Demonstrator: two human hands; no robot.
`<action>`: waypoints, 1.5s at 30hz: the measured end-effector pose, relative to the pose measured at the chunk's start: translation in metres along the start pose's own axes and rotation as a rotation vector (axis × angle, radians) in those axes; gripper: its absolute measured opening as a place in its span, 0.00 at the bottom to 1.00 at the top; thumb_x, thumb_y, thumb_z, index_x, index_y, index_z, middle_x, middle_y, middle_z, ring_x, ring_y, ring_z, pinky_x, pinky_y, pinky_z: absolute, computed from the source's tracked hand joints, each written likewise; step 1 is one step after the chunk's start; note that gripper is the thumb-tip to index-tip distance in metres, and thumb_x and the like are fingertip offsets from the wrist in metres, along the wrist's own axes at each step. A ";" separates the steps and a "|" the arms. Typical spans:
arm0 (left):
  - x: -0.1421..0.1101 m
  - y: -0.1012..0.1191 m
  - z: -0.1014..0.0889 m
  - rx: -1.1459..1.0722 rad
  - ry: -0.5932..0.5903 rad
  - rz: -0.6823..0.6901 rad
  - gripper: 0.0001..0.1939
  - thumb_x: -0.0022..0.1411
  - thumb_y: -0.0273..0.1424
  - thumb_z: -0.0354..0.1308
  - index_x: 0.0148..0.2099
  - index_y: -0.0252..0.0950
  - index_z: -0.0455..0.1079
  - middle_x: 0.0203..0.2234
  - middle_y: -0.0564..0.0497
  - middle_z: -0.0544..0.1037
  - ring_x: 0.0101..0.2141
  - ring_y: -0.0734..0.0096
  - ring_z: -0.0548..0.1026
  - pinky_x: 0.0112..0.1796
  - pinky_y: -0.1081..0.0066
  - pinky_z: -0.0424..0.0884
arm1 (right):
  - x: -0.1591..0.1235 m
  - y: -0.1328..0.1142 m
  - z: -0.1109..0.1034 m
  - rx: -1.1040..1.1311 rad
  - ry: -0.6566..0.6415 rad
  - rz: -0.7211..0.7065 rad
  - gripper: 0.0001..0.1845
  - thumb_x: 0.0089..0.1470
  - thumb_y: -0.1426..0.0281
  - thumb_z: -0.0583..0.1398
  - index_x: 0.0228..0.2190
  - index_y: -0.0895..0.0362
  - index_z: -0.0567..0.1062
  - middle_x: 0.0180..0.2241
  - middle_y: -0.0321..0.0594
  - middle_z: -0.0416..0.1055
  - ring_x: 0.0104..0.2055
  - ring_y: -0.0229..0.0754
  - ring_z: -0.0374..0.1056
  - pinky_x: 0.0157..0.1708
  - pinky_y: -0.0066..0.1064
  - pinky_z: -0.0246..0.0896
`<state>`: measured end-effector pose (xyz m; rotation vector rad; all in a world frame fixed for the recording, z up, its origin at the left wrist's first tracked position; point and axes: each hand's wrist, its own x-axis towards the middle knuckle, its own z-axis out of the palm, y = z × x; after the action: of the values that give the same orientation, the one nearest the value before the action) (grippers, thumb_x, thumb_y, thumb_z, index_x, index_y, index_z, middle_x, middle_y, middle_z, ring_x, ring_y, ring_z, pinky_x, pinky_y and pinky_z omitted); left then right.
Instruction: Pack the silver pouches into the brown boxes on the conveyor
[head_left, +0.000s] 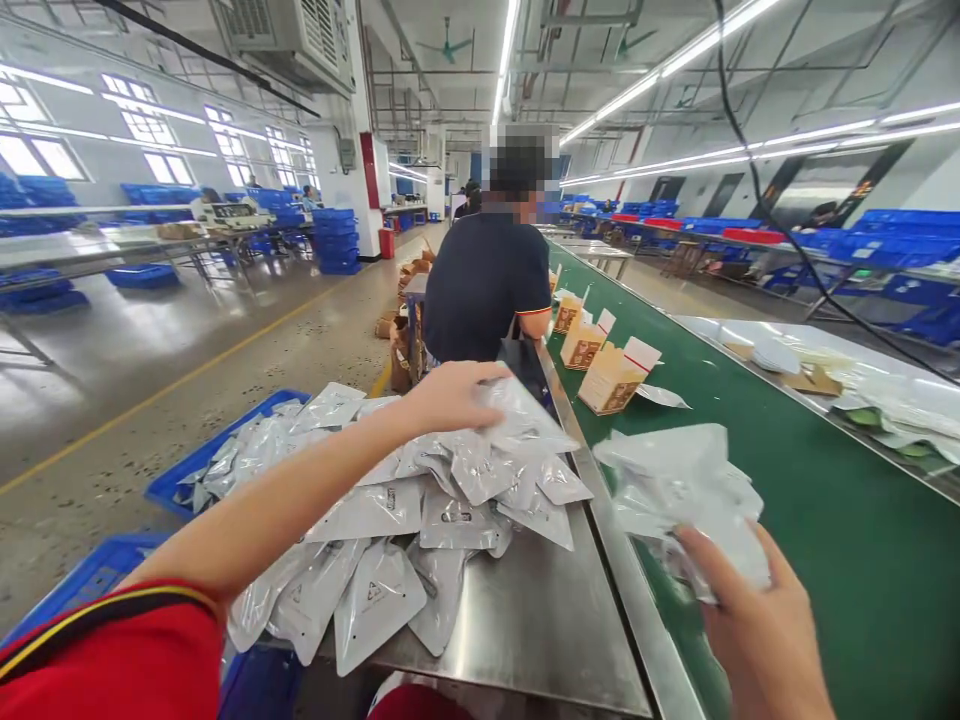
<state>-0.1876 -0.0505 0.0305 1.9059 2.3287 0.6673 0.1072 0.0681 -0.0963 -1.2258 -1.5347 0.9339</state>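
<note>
My left hand (457, 395) is closed on a silvery-white plastic pouch (529, 415), held over the far end of a heap of similar sealed pouches (450, 510). The heap lies on a steel table (517, 620); several pouches bear small black printed marks. My right hand (765, 620) grips the near end of a bunch of white pouches (682, 485) above the green conveyor belt (847, 560). How many pouches are in that bunch I cannot tell. Further up the belt stand open printed cartons (615, 378) with raised white flaps.
A blue crate (169, 490) full of pouches stands left of the table, with another blue crate (90, 575) nearer me. Ahead, a person in a dark shirt (480, 280) sits beside the belt. White sheets (892, 390) lie on a surface at the right.
</note>
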 end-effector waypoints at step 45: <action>0.060 0.075 0.087 -0.274 -0.223 -0.060 0.44 0.48 0.45 0.58 0.64 0.35 0.51 0.62 0.43 0.59 0.61 0.55 0.58 0.60 0.57 0.55 | 0.094 0.124 -0.120 -0.774 -0.197 -0.257 0.39 0.40 0.62 0.60 0.57 0.51 0.63 0.63 0.47 0.50 0.65 0.61 0.43 0.57 0.61 0.43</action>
<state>-0.1051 0.0420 -0.0075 1.6901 2.0328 0.6877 0.2489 0.1872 -0.1602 -1.4237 -2.2630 0.2825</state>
